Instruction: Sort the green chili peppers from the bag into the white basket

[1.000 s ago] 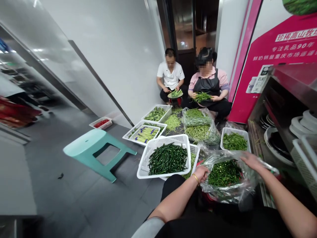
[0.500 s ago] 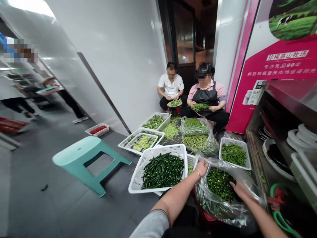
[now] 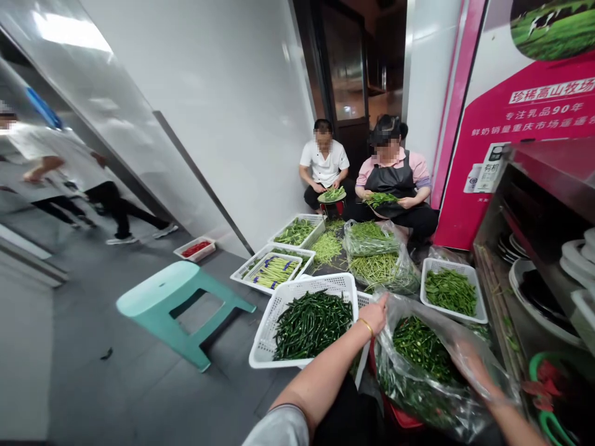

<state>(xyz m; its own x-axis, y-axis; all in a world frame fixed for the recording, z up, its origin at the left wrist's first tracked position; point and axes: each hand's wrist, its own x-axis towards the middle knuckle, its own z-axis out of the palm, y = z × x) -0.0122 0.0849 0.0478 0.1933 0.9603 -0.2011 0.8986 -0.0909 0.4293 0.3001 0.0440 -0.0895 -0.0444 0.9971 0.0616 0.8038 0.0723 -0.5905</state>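
Green chillies (image 3: 421, 347) fill a clear plastic bag (image 3: 409, 396) in front of me. At the bag's left upper edge, my left hand (image 3: 374, 314) is closed on the plastic, a gold bangle on its wrist. My right hand (image 3: 470, 362) is behind the clear plastic on the bag's right side, beside the chillies; its fingers are blurred. Left of the bag, dark green chillies (image 3: 312, 323) lie in a white basket (image 3: 260, 347). Part of a red container (image 3: 404, 418) shows under the bag.
A turquoise stool (image 3: 162, 288) stands left. Two people sit ahead, behind bagged greens (image 3: 379, 266) and white baskets of vegetables. Shelves with plates (image 3: 576, 263) are at right. A small tray of red pieces (image 3: 195, 249) lies by the wall. People walk at far left.
The view has shifted slightly left. My right hand has moved from over the chillies to behind the plastic at the right. The people at far left have moved.
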